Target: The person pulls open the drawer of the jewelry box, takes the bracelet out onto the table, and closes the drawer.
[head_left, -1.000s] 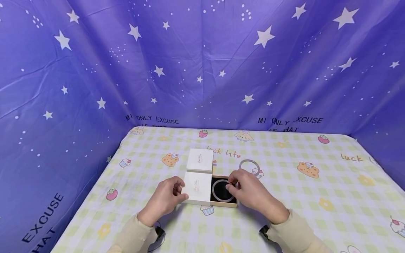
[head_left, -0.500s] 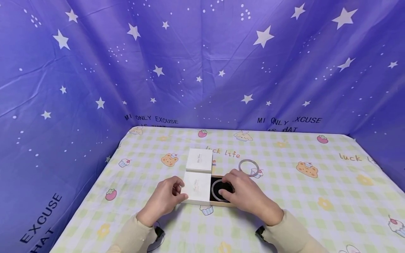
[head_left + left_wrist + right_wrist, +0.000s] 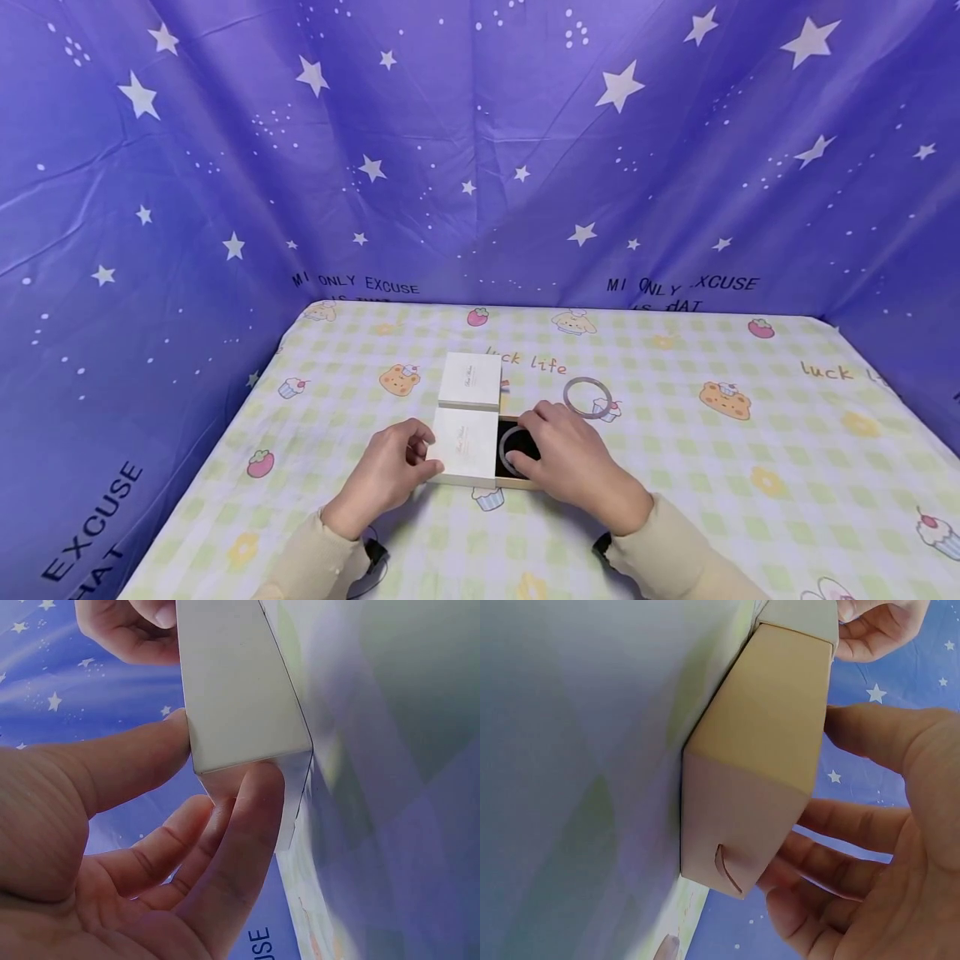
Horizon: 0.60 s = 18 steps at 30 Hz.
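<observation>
A white slide-out box (image 3: 467,447) lies on the table, its drawer (image 3: 761,712) partly out to the right. A greyish bangle (image 3: 503,450) is in the black-lined drawer, partly covered by my right hand (image 3: 573,458). That hand is over the drawer, thumb and fingers spread apart at the bangle and the drawer's top edge; whether they touch the bangle cannot be told. My left hand (image 3: 386,467) grips the left end of the box's sleeve (image 3: 240,690), thumb at the top edge and index finger against the end face. On the drawer's front is a ribbon pull loop (image 3: 724,870).
A second white box (image 3: 470,379), closed, sits directly behind the first. Another bangle (image 3: 567,402) lies on the checked tablecloth (image 3: 660,467), behind my right hand. Purple star-printed curtains (image 3: 480,150) stand at the table's back and sides.
My right hand has moved left from the drawer's right edge to over its middle, covering more of the bangle. The left hand and both boxes stay in place.
</observation>
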Each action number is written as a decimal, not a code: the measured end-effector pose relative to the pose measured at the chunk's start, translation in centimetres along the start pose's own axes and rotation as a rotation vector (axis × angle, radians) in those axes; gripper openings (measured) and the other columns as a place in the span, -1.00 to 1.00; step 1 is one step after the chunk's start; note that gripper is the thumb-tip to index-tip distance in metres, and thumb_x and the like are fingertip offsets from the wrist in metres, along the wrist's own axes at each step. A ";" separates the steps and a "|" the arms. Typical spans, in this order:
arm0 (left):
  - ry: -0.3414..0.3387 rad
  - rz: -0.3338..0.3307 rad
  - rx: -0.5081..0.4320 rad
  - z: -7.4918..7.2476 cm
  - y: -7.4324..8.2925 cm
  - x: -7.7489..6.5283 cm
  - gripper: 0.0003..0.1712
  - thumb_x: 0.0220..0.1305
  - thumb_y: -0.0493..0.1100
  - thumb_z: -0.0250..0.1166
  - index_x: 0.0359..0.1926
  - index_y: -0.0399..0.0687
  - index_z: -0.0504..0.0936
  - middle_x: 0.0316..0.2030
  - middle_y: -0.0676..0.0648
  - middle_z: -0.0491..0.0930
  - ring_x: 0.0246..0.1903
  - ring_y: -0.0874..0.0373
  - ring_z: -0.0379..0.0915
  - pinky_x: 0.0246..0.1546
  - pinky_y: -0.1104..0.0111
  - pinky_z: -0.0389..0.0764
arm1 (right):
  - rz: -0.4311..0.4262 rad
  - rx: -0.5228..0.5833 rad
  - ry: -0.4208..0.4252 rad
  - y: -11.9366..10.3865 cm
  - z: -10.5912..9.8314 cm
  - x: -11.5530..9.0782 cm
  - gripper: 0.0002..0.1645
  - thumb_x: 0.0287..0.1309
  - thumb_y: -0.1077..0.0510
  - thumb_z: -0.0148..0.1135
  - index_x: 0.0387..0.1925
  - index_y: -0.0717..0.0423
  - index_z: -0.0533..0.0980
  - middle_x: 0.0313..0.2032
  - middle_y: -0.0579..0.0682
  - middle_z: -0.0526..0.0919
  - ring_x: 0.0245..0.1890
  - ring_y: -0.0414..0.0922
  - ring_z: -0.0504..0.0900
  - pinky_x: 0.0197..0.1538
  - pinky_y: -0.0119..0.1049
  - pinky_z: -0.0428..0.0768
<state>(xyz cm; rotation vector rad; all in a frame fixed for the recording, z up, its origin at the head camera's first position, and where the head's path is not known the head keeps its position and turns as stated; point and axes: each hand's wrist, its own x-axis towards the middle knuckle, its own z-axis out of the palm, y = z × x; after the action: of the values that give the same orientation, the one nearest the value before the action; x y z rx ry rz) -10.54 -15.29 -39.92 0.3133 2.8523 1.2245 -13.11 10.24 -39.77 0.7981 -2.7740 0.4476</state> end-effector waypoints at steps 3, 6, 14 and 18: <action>0.003 0.000 0.005 0.0 0.0 0.0 -0.73 0.01 -0.32 0.45 -0.28 -0.20 0.54 -0.50 0.05 0.44 -0.52 0.24 0.38 -0.47 0.44 0.44 | 0.006 -0.021 -0.014 0.0 0.1 0.1 -0.48 -0.04 -0.20 0.37 -0.18 0.10 0.61 -0.31 -0.07 0.55 -0.34 -0.10 0.48 -0.24 -0.21 0.46; 0.004 0.001 0.004 0.0 0.0 0.0 -0.73 0.01 -0.31 0.45 -0.27 -0.20 0.54 -0.50 0.05 0.43 -0.52 0.24 0.38 -0.47 0.43 0.44 | 0.012 -0.044 -0.023 -0.2 0.2 0.1 -0.44 -0.05 -0.22 0.37 -0.16 0.11 0.61 -0.32 -0.07 0.54 -0.35 -0.09 0.47 -0.24 -0.20 0.45; 0.000 -0.003 0.002 0.0 0.1 0.0 -0.73 0.02 -0.31 0.45 -0.27 -0.19 0.54 -0.49 0.05 0.44 -0.52 0.24 0.39 -0.48 0.44 0.44 | 0.002 -0.099 -0.013 -0.3 0.3 0.2 -0.44 -0.08 -0.23 0.37 -0.23 0.14 0.60 -0.38 -0.05 0.52 -0.43 -0.09 0.45 -0.31 -0.21 0.42; 0.000 -0.005 0.001 -0.1 0.1 0.0 -0.73 0.02 -0.31 0.45 -0.27 -0.19 0.54 -0.49 0.05 0.44 -0.51 0.24 0.39 -0.48 0.43 0.45 | 0.005 -0.108 -0.013 -0.4 0.4 0.2 -0.39 -0.11 -0.27 0.38 -0.23 0.15 0.60 -0.36 -0.04 0.55 -0.39 -0.06 0.49 -0.27 -0.19 0.45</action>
<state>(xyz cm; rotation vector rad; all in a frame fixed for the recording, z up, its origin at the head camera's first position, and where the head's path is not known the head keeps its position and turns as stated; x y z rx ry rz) -10.55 -15.29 -39.82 0.3065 2.8518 1.2217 -13.10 9.65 -39.98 0.7719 -2.7853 0.2914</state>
